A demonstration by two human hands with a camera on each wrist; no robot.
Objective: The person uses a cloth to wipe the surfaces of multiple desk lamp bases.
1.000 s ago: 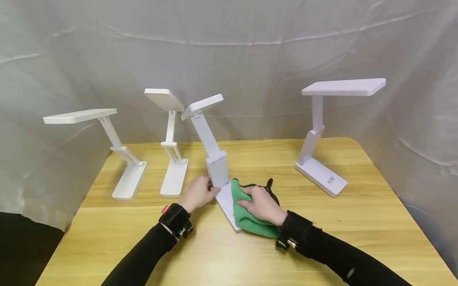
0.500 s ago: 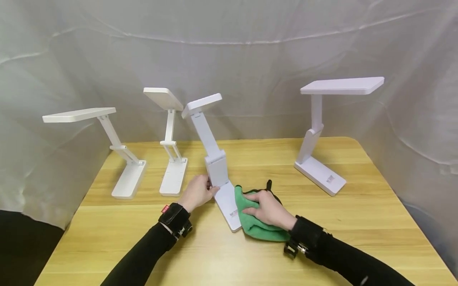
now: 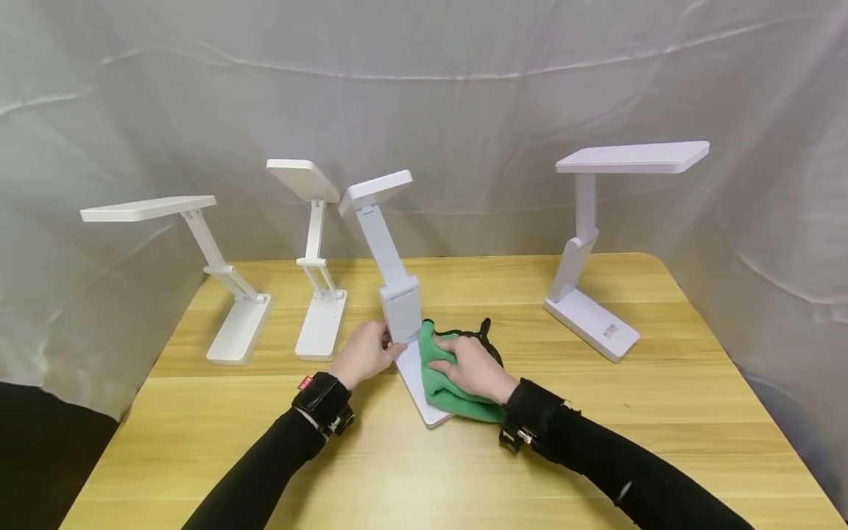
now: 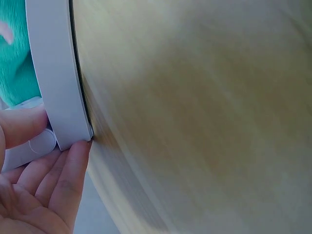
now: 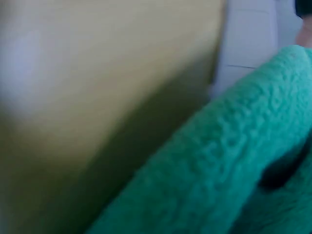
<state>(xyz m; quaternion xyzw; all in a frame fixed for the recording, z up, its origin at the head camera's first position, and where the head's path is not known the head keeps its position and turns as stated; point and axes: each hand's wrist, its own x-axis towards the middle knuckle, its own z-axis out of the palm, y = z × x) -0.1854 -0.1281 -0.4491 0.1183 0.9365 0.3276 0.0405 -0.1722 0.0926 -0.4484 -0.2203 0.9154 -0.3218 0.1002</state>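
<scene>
A white folding desk lamp stands near the middle of the table, its arm leaning left and its head raised. My left hand pinches the hinge end of its base, thumb on top and fingers at the back edge, as the left wrist view shows on the lamp base. My right hand grips a green cloth with black trim and presses it over the right side of the base. In the right wrist view the fluffy cloth fills the lower right and hides the right fingers.
Two more white lamps, the far-left lamp and its neighbour, stand left of the held one. Another lamp stands at the right. A grey curtain hangs behind the wooden table.
The right hand with the cloth shifts right along the lamp base, baring its printed label, then comes back left and up, covering it again. The left hand keeps its hold.
</scene>
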